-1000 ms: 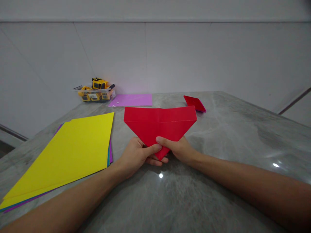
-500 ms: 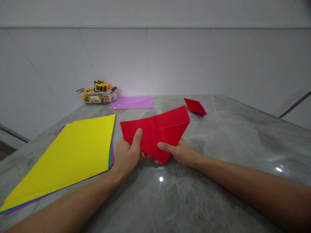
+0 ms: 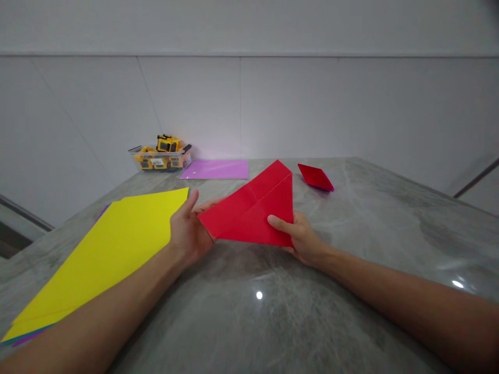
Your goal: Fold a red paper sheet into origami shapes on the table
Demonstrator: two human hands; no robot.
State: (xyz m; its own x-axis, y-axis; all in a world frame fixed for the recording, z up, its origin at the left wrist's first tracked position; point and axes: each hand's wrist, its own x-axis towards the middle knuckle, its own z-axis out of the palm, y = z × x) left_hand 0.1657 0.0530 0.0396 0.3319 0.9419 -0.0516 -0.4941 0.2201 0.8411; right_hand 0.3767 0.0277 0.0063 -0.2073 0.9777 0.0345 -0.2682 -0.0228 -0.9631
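A folded sheet of red paper [image 3: 249, 208] is held tilted above the grey table, with a crease running along its upper part. My right hand [image 3: 300, 236] grips its right edge, thumb on the front face and fingers behind. At the paper's left corner is my left hand [image 3: 191, 228], its thumb raised away from the sheet. The left fingers are spread, and some reach behind the paper, where they are partly hidden. To the left of that hand lies a stack of coloured paper [image 3: 113, 249], yellow on top with teal and purple edges showing below.
A clear plastic box [image 3: 161, 160] with yellow toy vehicles stands at the back left by the wall. Beside it lies a flat pinkish-purple sheet [image 3: 218, 169]. A small folded red paper piece [image 3: 315, 177] rests farther right on the grey marbled table [image 3: 351, 311].
My left thumb has come off the paper and the hand has opened at its left corner. The red paper has turned counterclockwise in my right hand. The view has tilted slightly up.
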